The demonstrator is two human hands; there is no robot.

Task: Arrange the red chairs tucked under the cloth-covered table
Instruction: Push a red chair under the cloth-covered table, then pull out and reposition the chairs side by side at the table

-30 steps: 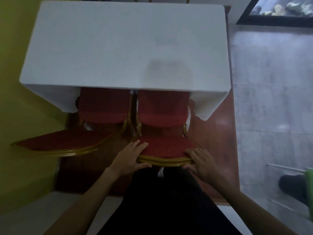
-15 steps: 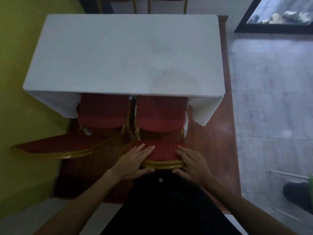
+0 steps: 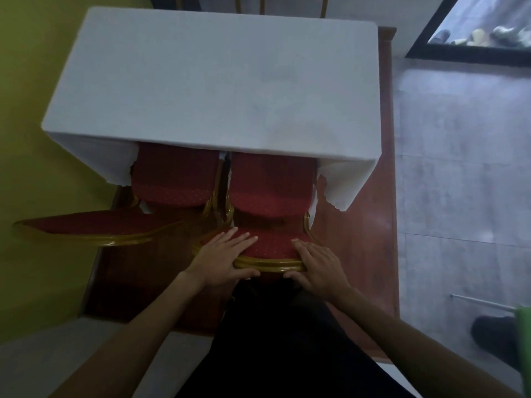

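A white cloth-covered table [image 3: 218,81] stands ahead of me. Two red chairs with gold frames sit side by side at its near edge, seats partly under the cloth. The right chair [image 3: 270,193] is directly in front of me. My left hand [image 3: 221,259] grips the left end of its backrest top rail, fingers over the red padding and thumb under the gold rim. My right hand [image 3: 316,265] grips the right end the same way. The left chair [image 3: 175,176] stands beside it, its backrest [image 3: 94,225] reaching out to the left.
A yellow wall [image 3: 31,139] runs close along the left. The table and chairs stand on a reddish wooden platform [image 3: 370,225] raised over grey floor tiles [image 3: 459,168]. More chair legs [image 3: 287,4] show beyond the table. A dark shoe [image 3: 494,337] sits at the lower right.
The right chair has slid forward, further under the table, with both my hands on its backrest. My hands have moved closer together on the rail.
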